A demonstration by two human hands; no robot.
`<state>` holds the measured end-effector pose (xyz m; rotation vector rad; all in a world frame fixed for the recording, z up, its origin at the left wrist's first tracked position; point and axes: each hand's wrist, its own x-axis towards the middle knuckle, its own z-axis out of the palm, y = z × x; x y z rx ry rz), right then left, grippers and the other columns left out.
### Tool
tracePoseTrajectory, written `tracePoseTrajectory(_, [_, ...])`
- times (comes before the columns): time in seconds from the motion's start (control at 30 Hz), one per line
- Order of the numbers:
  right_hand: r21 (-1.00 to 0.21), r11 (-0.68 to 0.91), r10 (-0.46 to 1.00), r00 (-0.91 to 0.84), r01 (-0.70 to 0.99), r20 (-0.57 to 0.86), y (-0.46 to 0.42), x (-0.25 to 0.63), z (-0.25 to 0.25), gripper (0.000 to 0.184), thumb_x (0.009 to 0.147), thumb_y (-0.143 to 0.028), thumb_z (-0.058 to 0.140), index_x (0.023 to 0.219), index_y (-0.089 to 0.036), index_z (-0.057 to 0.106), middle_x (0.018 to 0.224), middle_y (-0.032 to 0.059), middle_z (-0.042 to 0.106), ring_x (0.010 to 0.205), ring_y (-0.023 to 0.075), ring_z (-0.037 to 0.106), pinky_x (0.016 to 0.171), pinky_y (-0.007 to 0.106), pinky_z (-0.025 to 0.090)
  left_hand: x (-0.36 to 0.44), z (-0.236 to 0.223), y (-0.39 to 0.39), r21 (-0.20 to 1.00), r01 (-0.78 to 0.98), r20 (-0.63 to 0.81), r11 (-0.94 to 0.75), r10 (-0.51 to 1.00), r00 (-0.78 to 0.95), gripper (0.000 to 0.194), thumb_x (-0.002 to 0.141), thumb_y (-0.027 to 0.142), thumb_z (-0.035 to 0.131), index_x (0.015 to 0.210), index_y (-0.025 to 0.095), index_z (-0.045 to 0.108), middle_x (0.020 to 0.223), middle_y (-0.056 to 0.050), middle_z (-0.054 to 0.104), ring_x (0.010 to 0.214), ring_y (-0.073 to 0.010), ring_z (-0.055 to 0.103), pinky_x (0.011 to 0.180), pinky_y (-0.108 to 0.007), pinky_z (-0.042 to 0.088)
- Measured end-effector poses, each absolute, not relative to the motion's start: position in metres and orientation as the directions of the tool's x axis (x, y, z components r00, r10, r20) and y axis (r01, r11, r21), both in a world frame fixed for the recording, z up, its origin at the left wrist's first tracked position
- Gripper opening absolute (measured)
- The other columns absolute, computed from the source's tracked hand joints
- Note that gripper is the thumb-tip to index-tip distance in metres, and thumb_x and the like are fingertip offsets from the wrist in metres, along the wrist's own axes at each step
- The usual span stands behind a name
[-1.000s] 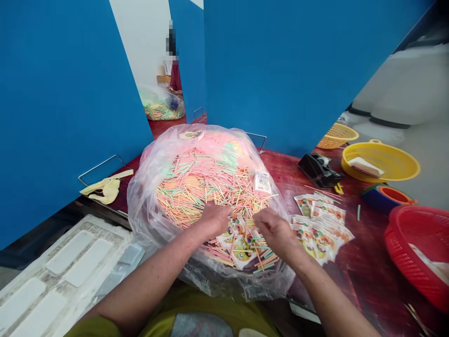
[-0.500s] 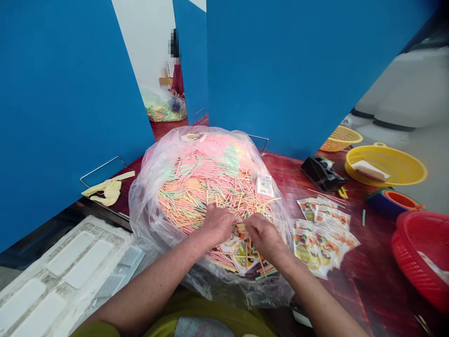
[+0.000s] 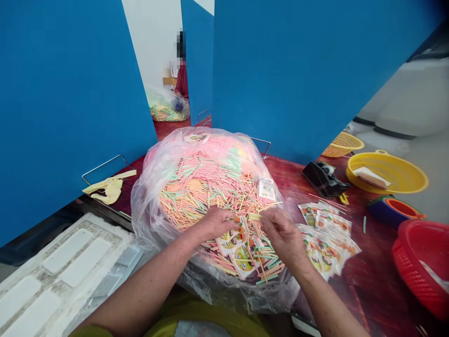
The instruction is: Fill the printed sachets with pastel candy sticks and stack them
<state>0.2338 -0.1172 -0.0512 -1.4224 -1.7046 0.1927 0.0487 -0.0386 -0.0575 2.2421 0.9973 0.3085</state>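
A big clear plastic bag (image 3: 147,187) on the red-brown table holds a heap of thin pastel sticks (image 3: 199,187) in pink, green, yellow and orange. My left hand (image 3: 213,222) rests palm down on the near part of the heap, fingers curled into the sticks. My right hand (image 3: 284,234) pinches a small bundle of sticks (image 3: 257,217) just to the right of it. Printed packets (image 3: 238,248) lie under both hands inside the bag. One small packet (image 3: 265,188) lies on the heap's right side.
More printed packets (image 3: 326,234) lie spread on the table (image 3: 368,276) right of the bag. Beyond are a black tape dispenser (image 3: 324,178), yellow baskets (image 3: 386,173), tape rolls (image 3: 393,209) and a red basket (image 3: 421,262). Blue partitions (image 3: 280,70) stand behind. A white tray (image 3: 59,271) lies at left; another person (image 3: 182,77) sits far back.
My right hand has lifted and drawn to the right with a small bundle of sticks pinched in it. My left hand has stayed on the heap, shifting slightly.
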Motion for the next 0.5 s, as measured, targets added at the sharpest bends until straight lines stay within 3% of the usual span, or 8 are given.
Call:
tracePoseTrajectory(0.07, [-0.583,0.373,0.822,0.034,0.722,0.568,-0.117,0.233,-0.037,0.009,0.083,-0.021,0.048,0.084,-0.021,0.057,0.082,0.0040,0.056,0.077,0.0157,0.054,0.068,0.030,0.046,0.043,-0.056,-0.036,0.757,0.475,-0.049,-0.449,0.686,0.726,0.032,0.077,0.037,0.051,0.055,0.014,0.053,0.049,0.005,0.041,0.051,-0.0083,0.040,0.051,-0.019,0.029])
tracePoseTrajectory(0.23, [-0.547,0.420,0.800,-0.011,0.724,0.599,-0.117,0.225,-0.033,0.010,0.083,-0.017,0.048,0.085,-0.021,0.056,0.084,0.0046,0.055,0.080,0.0154,0.054,0.070,0.030,0.046,0.039,-0.063,-0.035,0.837,0.377,0.019,-0.396,0.711,0.703,0.017,0.074,0.032,0.056,0.078,0.016,0.060,0.070,0.004,0.055,0.066,-0.0095,0.048,0.060,-0.018,0.035])
tracePoseTrajectory(0.37, [-0.570,0.391,0.827,-0.004,0.723,0.562,-0.120,0.223,-0.041,0.010,0.084,-0.018,0.047,0.083,-0.021,0.057,0.082,0.0041,0.055,0.078,0.0154,0.054,0.069,0.029,0.046,0.039,-0.072,-0.034,0.793,0.425,0.058,-0.436,0.749,0.660,0.023,0.074,0.033,0.056,0.061,0.014,0.054,0.056,0.005,0.044,0.057,-0.0079,0.041,0.054,-0.018,0.029])
tracePoseTrajectory(0.5, [-0.513,0.394,0.793,0.001,0.762,0.610,-0.119,0.224,-0.036,0.010,0.084,-0.018,0.047,0.086,-0.021,0.056,0.084,0.0048,0.056,0.079,0.0160,0.055,0.068,0.030,0.047,0.035,-0.069,-0.036,0.819,0.350,0.077,-0.454,0.693,0.717,0.037,0.080,0.040,0.048,0.054,0.014,0.047,0.050,0.006,0.033,0.050,-0.0065,0.033,0.049,-0.018,0.025])
